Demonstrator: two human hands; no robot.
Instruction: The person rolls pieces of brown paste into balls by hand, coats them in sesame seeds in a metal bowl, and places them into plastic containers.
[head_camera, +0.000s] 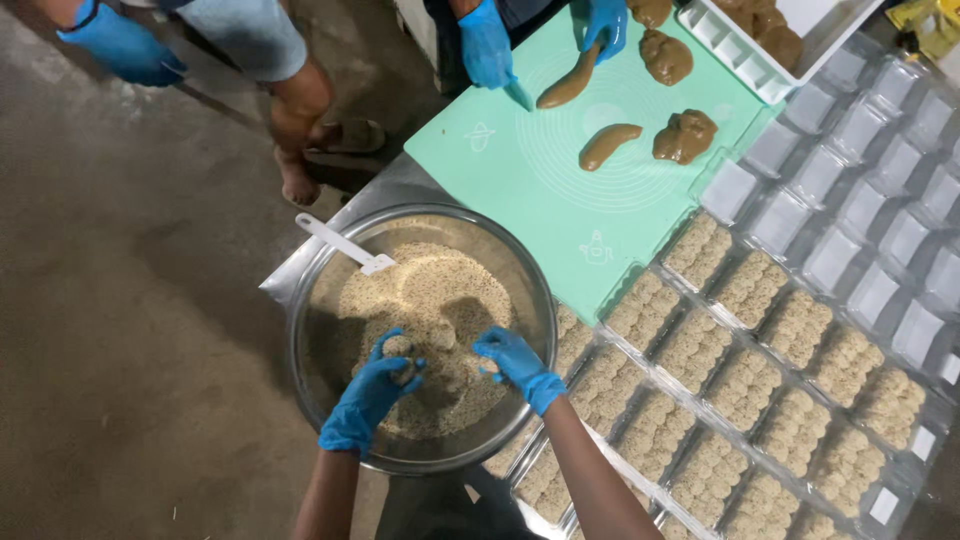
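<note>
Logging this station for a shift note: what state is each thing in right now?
Bowl: part full of crumb.
Left hand: gloved, closed around a coated ball.
Right hand: gloved, fingers in the crumb.
Scoop: resting in the crumb, unheld.
Near trays: filled with coated balls.
Far trays: empty.
Mat: holds brown dough pieces.

A metal table (400, 185) carries bowl (330, 300), green mat (520, 190), seemingly plastic trays (860, 210).
</note>
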